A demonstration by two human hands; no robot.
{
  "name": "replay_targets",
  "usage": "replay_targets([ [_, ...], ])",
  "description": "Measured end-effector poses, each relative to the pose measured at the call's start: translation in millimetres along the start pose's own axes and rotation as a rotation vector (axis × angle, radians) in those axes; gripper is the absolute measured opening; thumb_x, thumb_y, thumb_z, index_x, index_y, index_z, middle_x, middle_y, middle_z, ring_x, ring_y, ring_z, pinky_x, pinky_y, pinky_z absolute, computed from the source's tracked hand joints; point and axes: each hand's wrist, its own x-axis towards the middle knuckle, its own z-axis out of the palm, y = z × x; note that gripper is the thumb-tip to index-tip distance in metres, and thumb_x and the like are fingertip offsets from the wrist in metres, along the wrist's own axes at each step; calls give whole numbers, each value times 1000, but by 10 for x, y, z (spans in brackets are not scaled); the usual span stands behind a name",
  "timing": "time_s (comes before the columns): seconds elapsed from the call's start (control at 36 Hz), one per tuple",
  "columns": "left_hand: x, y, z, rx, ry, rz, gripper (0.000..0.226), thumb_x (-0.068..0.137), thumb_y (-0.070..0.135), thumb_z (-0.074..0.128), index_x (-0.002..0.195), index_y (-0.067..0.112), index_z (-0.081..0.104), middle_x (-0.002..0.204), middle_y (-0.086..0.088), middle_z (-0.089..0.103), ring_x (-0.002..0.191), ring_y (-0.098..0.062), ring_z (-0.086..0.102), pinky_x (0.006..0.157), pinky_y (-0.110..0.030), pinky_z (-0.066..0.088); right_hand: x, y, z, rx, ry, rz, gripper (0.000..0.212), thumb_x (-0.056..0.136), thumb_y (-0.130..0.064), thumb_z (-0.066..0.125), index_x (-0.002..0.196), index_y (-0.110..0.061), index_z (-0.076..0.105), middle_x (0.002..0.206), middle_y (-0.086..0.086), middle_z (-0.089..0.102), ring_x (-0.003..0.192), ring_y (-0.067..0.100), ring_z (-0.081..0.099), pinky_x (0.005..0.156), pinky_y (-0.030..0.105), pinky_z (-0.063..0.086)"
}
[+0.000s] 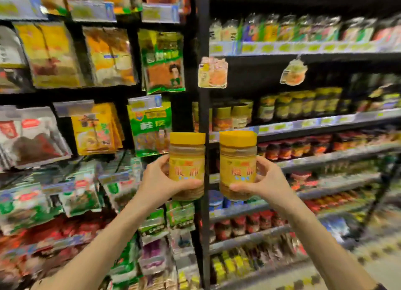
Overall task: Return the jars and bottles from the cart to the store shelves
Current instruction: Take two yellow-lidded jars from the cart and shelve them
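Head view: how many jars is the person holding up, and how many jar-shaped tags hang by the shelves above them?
Yellow-lidded jars held up: 2, the left jar in the left hand, the right jar in the right hand.
Jar-shaped hanging tags: 2, the left tag and the right tag.
Total: 4

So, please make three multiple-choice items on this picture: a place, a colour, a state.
1. Where are the left jar and the right jar? A on a shelf; B held up before the shelves; C on the floor.
2. What colour are the lids? A red; B white; C yellow.
3. What does the left hand do? A grips the left jar; B hangs idle; C points at a packet.
Key: B, each is held in the air; C, both caps are yellow; A, its fingers curl round the jar.
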Motion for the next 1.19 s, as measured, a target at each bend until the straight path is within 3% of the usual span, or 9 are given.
replay_targets([
  [0.11,164,184,645,-55,-65,17,55,40,32,87,87,31,59,72,20,69,68,11,65,59,-11,49,-102,83,-712,-35,89,14,72,35,-35,86,101,-23,59,100,-3,70,90,9,68,78,26,57],
  [0.17,233,271,949,-76,-98,30,55,44,26,89,90,32,58,78,17,70,71,9,66,59,-12,50,-147,110,-1032,-51,112,19,72,38,-34,86,104,-22,59,101,-2,71,91,12,69,78,30,57],
  [0.31,349,446,1665,-143,-155,28,72,28,46,88,93,34,59,91,12,71,81,-1,68,73,-25,53,-186,239,-1764,-81,163,27,74,43,-33,86,110,-19,58,105,0,70,95,15,68,81,34,57],
  [0.5,546,575,2369,-124,-196,43,53,49,20,89,91,32,57,87,14,69,73,8,66,59,-12,50,-97,431,-2383,-81,195,22,69,45,-29,85,108,-21,58,102,-2,70,91,10,69,76,28,58],
  [0.61,738,617,2585,-108,-210,57,55,51,18,88,92,34,55,90,15,67,74,11,65,59,-11,50,85,570,-2579,-77,202,25,76,44,-32,86,113,-20,56,105,-2,69,95,11,68,79,30,57],
  [0.78,1117,579,2735,-85,-190,66,64,36,41,83,93,38,56,80,24,71,79,8,66,62,-13,52,533,792,-2753,-105,182,27,78,44,-34,88,113,-21,54,106,-3,69,96,11,67,81,33,57],
  [0.83,1258,543,2763,-73,-180,75,61,38,36,85,92,38,56,79,34,68,80,7,67,62,-13,52,714,866,-2780,-118,174,19,79,44,-34,89,114,-21,54,107,-2,68,97,12,67,82,34,57],
  [1.03,1802,406,2776,-37,-157,97,62,50,13,89,96,37,55,79,38,66,78,13,64,58,-5,48,1459,1006,-2772,-132,122,-37,77,53,-19,90,118,-24,50,111,-9,64,97,0,63,77,21,54],
  [1.19,2214,301,2684,-24,-118,97,66,45,24,89,102,34,57,88,34,67,83,9,65,61,-5,49,2132,1118,-2688,-149,64,-78,80,50,-24,91,118,-25,49,112,-11,63,101,1,62,82,24,53],
])
